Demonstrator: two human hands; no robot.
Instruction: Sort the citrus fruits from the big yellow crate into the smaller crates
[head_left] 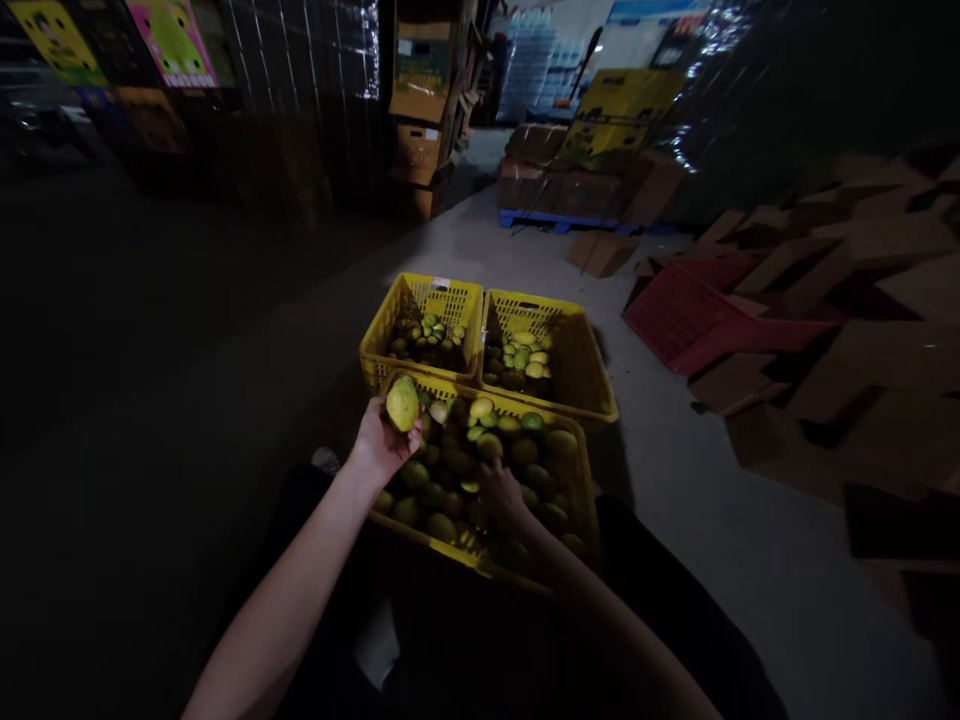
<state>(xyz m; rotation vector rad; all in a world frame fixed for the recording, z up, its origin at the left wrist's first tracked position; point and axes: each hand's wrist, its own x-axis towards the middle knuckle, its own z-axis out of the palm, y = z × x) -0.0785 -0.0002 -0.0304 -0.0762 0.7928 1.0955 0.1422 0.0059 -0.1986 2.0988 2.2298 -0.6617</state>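
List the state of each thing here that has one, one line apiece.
Left hand: closed around a yellow-green fruit.
Right hand: lowered among fruit; grip unclear.
Near crate: open-topped, well stocked with fruit.
Far left crate: open-topped, partly filled.
Far right crate: open-topped, fruit gathered toward its left side.
Red crate: apparently tipped.
Cardboard boxes: heaped untidily.
Blue pallet: loaded.
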